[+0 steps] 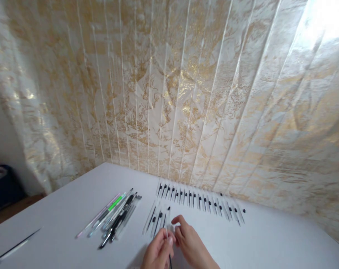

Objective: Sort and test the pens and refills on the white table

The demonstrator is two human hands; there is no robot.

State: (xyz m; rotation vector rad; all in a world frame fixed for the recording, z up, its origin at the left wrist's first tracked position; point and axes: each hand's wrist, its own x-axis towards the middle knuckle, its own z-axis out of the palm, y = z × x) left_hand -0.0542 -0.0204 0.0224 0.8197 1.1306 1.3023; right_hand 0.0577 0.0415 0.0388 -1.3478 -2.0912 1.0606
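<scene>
My left hand is closed around a thin pen, whose black end shows below the fingers. A pale, whitish part of it sticks up between thumb and forefinger; the rest is hidden by the hand. Close beside it, my right hand has its index finger raised and bent, apart from the other fingers, with nothing visible in it. Just beyond my hands lies a small group of clear pen barrels with dark refills and black caps.
A long row of clear pen parts with black caps lies along the back of the white table. Left of my hands is a pile of assorted pens. A dark, thin pen part lies at far left. A gold-patterned curtain hangs behind.
</scene>
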